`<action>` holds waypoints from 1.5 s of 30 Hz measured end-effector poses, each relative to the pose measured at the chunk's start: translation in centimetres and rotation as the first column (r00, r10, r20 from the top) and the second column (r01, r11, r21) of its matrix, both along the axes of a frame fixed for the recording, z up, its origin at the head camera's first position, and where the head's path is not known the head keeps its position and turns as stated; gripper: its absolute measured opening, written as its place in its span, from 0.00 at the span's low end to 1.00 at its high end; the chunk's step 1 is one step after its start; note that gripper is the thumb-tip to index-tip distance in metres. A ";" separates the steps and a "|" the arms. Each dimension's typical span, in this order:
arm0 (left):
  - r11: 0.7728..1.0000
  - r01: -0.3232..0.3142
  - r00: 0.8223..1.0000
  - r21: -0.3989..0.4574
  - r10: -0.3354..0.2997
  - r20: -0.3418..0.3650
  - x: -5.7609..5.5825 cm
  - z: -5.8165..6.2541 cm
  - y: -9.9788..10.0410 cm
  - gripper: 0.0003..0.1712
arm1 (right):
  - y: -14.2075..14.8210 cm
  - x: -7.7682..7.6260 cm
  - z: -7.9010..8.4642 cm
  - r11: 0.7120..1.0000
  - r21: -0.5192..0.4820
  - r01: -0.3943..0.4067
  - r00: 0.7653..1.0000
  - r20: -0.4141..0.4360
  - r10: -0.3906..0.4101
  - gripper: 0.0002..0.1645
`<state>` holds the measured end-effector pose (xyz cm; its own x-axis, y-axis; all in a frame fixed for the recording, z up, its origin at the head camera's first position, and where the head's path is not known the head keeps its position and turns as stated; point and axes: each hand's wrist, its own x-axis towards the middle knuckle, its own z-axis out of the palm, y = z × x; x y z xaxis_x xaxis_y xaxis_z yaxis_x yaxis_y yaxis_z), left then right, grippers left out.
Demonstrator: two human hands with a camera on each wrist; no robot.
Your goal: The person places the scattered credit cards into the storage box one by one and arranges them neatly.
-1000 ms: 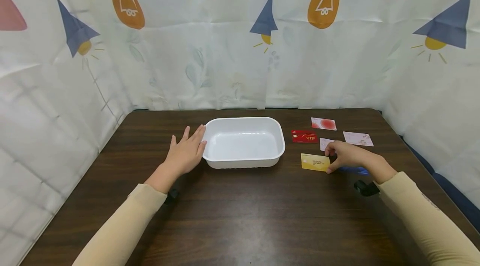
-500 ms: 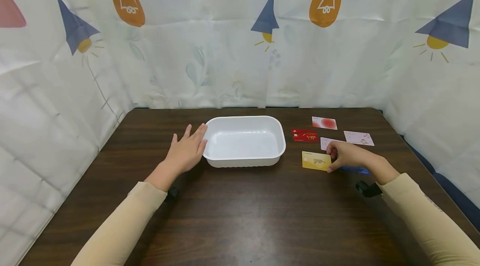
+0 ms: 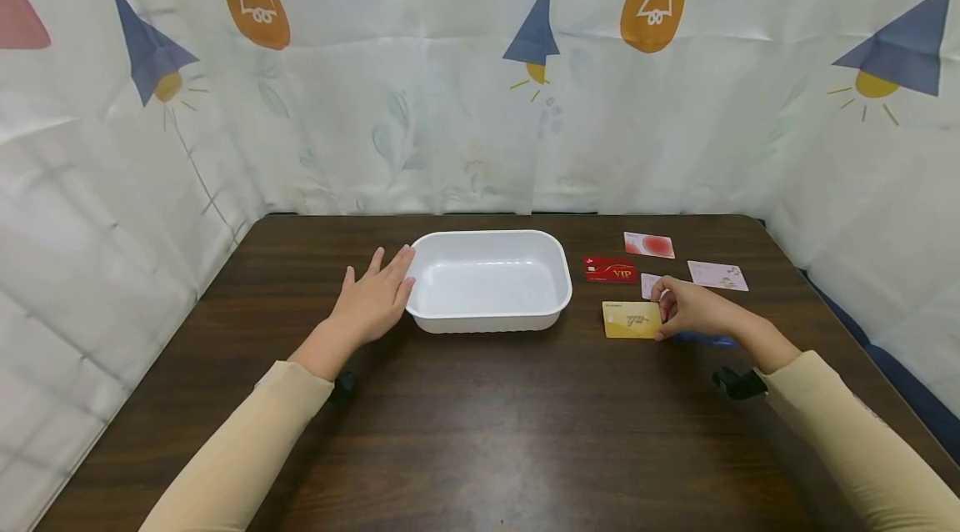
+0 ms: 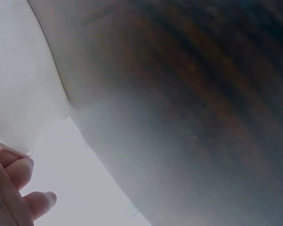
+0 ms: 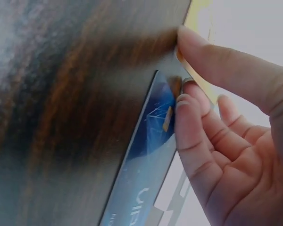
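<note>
My right hand (image 3: 693,307) pinches the right edge of a yellow plastic card (image 3: 630,320) between thumb and fingers. In the right wrist view the card's yellow edge (image 5: 197,75) stands tilted up off the table, thumb in front of it and fingertips behind. Beneath this hand lies a blue VIP card (image 5: 148,141), mostly covered in the head view. My left hand (image 3: 372,298) has its fingers spread and straight, tips at the left rim of a white rectangular tray (image 3: 491,323). The left wrist view shows those fingers (image 4: 21,172) right by the tray wall.
A red VIP card (image 3: 611,269), a pink card with a red circle (image 3: 649,245) and a pale pink card (image 3: 717,275) lie right of the tray. Another pale card (image 3: 649,284) is partly hidden behind the right hand. A printed curtain surrounds the dark wooden table (image 3: 480,415).
The yellow card's right edge has risen slightly in the right hand's pinch, turning the card a little more upright. The left hand stays at the tray. The head view has shifted slightly.
</note>
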<state>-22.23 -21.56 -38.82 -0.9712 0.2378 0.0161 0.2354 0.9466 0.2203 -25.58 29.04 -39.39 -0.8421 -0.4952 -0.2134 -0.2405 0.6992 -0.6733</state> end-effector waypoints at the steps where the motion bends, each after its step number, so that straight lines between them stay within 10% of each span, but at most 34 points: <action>1: 1.000 -0.001 1.000 0.000 0.001 -0.001 0.0 0.0 0.0 0.36 | 0.1 0.0 -0.1 1.000 -0.024 0.004 1.000 0.012 -0.004 0.31; 33: 1.000 -0.013 1.000 0.000 0.013 0.014 0.1 0.0 0.0 0.35 | 2.4 0.1 -0.2 0.916 -0.324 0.235 0.946 0.294 -0.139 0.32; 45: 1.000 -0.018 1.000 0.002 0.018 0.011 0.0 0.0 0.1 0.35 | 2.4 0.4 1.7 0.838 -0.447 0.311 0.929 0.330 -0.169 0.21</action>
